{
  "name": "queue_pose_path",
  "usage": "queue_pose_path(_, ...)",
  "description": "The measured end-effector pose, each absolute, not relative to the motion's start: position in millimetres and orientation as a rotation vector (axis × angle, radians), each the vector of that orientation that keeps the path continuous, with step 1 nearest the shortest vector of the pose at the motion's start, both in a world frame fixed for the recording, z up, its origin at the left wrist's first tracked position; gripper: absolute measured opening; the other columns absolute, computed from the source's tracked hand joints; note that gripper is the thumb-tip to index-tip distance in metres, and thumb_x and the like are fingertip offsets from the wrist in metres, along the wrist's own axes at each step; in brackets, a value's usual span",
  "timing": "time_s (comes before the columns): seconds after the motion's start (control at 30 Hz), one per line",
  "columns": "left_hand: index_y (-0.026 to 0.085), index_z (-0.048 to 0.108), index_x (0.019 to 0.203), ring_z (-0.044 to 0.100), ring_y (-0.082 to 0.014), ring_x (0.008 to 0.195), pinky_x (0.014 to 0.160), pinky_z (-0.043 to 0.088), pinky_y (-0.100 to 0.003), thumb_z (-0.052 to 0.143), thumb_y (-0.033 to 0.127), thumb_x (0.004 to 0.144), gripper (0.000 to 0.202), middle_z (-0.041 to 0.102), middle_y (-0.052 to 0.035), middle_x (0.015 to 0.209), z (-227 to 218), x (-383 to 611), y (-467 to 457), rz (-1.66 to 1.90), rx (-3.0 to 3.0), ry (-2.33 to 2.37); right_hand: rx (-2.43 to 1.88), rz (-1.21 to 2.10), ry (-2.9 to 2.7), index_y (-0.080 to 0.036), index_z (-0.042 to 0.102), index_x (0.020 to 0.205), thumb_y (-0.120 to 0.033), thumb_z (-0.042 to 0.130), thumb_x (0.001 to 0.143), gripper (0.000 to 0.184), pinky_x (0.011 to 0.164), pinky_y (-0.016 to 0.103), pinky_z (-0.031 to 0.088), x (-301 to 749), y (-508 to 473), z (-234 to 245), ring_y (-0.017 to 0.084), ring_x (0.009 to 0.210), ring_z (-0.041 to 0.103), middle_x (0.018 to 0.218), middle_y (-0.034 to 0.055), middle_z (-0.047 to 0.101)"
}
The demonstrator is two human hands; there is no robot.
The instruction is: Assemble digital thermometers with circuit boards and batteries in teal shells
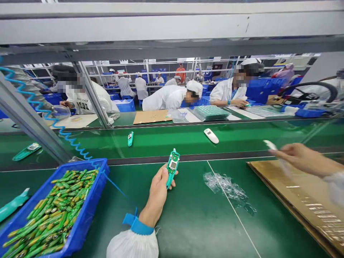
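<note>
Conveyor belt (188, 222), green, stretching across a factory hall, with co-workers (168, 98) in white smocks and caps bending over benches beyond an aluminium frame (92, 95). Blue tray (91, 200) of green batteries (53, 211) sitting at left, coiled blue hose (34, 104) trailing past it, crumpled clear plastic (225, 186) lying mid-belt, cardboard sheet (282, 190) lying at right. Left hand (159, 190) clenching a green circuit board (173, 165) upright, just above the thumb. Right hand (298, 157) hovering over the cardboard, fingers beside a blurred white strip (270, 144), its grip impossible to tell.
</note>
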State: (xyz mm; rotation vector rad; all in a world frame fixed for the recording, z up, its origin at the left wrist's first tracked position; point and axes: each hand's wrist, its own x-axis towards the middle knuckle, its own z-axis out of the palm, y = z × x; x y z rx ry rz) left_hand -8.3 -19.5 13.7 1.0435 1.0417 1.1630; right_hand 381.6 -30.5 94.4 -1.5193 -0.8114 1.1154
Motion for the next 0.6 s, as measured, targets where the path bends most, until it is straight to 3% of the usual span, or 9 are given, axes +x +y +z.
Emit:
queue_pose_path(0.03,0.018,0.059,0.130,0.055,-0.0118,0.064,0.061,0.041,-0.027,0.053,0.061,0.089,0.060,0.071,-0.0116,0.105,12.7,-8.6,-19.1,1.165,1.098,1.064,-1.631,0.984,-0.818,-0.020,0.061,0.086,-0.021,0.078,0.076,0.020,0.045,0.014,0.039,369.2,-30.5,95.3,0.006,0.048,0.051,0.059,0.0016,0.061)
queue_pose_path(0.1,0.018,0.057,0.133,0.058,-0.0136,0.072,0.068,0.043,-0.028,0.054,0.058,0.090,0.059,0.071,-0.0115,0.110,10.1,-8.8,-18.1,1.178,1.181,1.115,-1.589,1.015,-0.871,-0.018,0.060,0.099,-0.022,0.083,0.069,0.038,0.064,0.019,0.053,325.0,-30.9,83.7,0.011,0.071,0.066,0.085,0.0063,0.071)
queue_pose_path(0.2,0.020,0.056,0.133,0.061,-0.0170,0.086,0.079,0.045,-0.031,0.054,0.054,0.091,0.054,0.069,-0.0105,0.116,6.8,-7.1,-18.6,1.179,1.265,1.158,-1.328,1.344,-1.005,-0.016,0.054,0.116,-0.042,0.085,0.066,0.064,0.083,0.033,0.057,235.1,-32.5,47.7,0.018,0.086,0.069,0.105,0.0116,0.070)
queue_pose_path(0.37,0.025,0.063,0.122,0.061,-0.0213,0.104,0.090,0.046,-0.034,0.059,0.047,0.091,0.038,0.069,-0.0063,0.117,6.4,-2.6,-32.0,1.080,1.543,1.124,-0.973,1.471,-0.893,-0.016,0.047,0.119,-0.048,0.082,0.069,0.069,0.100,0.038,0.052,148.0,-37.0,10.1,0.018,0.097,0.069,0.113,0.0116,0.068)
queue_pose_path(0.5,0.030,0.067,0.119,0.060,-0.0204,0.108,0.093,0.047,-0.034,0.054,0.045,0.094,0.032,0.068,-0.0030,0.120,6.7,-7.6,-27.1,1.014,1.839,1.216,-0.916,1.474,-0.876,-0.016,0.048,0.115,-0.047,0.083,0.068,0.066,0.097,0.040,0.053,152.1,-36.2,6.3,0.020,0.099,0.069,0.113,0.0118,0.067)
queue_pose_path(0.6,0.027,0.071,0.108,0.061,-0.0192,0.110,0.096,0.048,-0.032,0.049,0.040,0.097,0.028,0.069,-0.0034,0.118,11.1,-24.4,12.4,0.881,2.099,1.435,-0.962,1.455,-0.857,-0.017,0.046,0.120,-0.047,0.083,0.070,0.069,0.094,0.038,0.055,161.4,-34.8,7.7,0.019,0.096,0.069,0.110,0.0111,0.067)
